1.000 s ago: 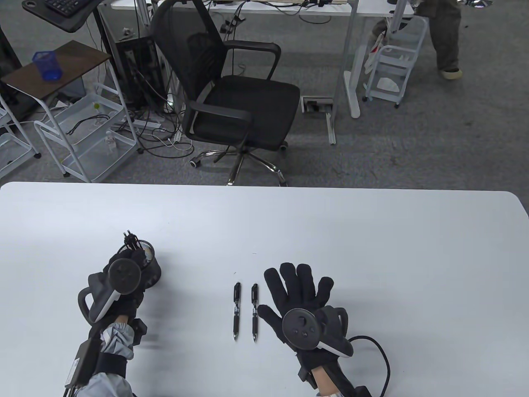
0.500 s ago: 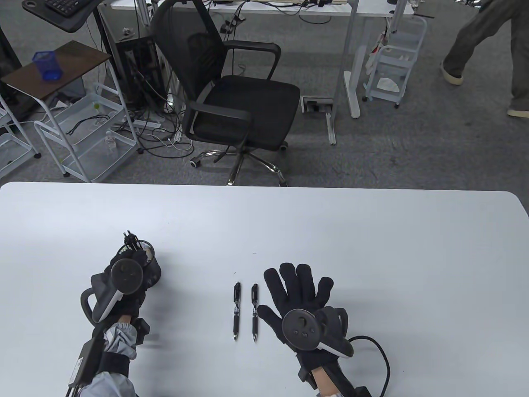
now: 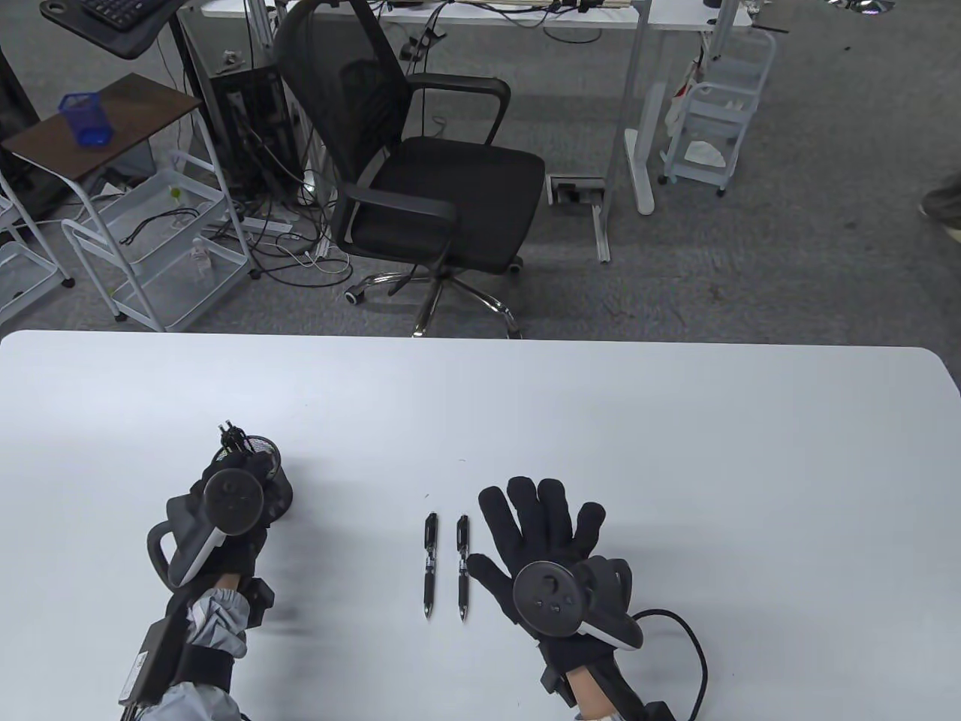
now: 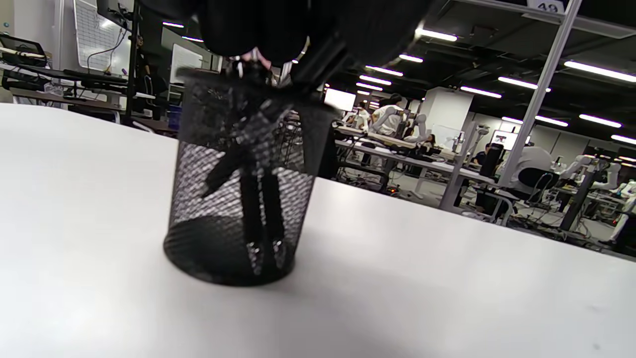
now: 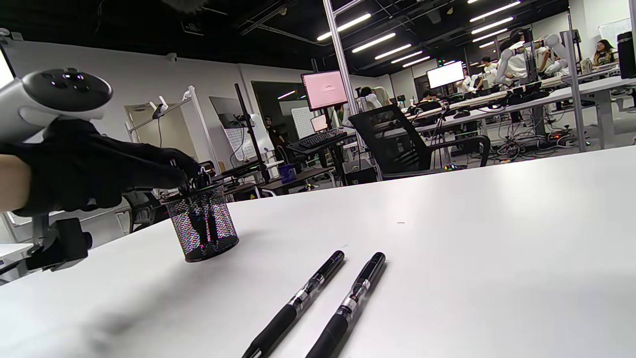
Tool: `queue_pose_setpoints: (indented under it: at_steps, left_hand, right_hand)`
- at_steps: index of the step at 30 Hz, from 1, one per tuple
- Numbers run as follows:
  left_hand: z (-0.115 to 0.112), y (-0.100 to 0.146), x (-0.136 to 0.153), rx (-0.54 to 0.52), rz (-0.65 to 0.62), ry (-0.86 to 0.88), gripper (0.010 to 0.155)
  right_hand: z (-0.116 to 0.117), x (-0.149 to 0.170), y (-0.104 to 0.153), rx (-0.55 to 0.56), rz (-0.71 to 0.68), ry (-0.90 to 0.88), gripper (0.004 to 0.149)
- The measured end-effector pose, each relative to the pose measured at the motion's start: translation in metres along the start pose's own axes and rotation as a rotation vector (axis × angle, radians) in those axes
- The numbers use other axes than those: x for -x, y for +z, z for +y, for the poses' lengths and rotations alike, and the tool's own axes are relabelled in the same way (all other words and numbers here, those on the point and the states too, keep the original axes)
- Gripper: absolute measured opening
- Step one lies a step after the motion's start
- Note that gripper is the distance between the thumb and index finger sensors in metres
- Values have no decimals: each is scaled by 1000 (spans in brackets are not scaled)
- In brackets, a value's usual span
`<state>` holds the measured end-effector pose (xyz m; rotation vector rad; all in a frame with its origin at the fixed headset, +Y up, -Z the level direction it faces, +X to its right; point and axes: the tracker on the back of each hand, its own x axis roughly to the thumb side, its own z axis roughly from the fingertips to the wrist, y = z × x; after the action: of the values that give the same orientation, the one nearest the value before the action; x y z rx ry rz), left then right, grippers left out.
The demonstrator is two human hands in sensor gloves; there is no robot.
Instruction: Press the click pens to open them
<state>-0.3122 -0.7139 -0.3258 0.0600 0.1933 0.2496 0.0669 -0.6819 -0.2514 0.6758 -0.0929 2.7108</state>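
Left hand (image 3: 229,518) fingers, risen slightly, pinch pens in black mesh cup (image 3: 263,481) near desk's (image 3: 676,451) front-left; right hand (image 3: 548,541) stays splayed flat.

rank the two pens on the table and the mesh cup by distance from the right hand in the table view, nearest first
From the right hand:
1. Right pen, lying just off the thumb side.
2. Left pen, parallel to it, one step farther left.
3. Mesh cup, far left, under the left hand, which reaches into its top.
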Motion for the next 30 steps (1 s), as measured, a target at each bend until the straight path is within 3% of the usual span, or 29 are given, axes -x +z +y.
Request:
queue_pose_setpoints:
  at_steps: [10, 18, 24, 30]
  left_hand:
    - [39, 22, -50, -38, -47, 73, 46]
    - [63, 49, -90, -75, -120, 239, 45]
    - [56, 73, -112, -34, -228, 393, 46]
    - [31, 91, -119, -41, -272, 496, 45]
  right_hand:
    - [-3, -4, 4, 15, -23, -11, 72]
    - [-2, -6, 3, 17, -35, -14, 72]
    - [-2, -5, 3, 12, -28, -12, 72]
    - [0, -2, 1, 1, -12, -6, 72]
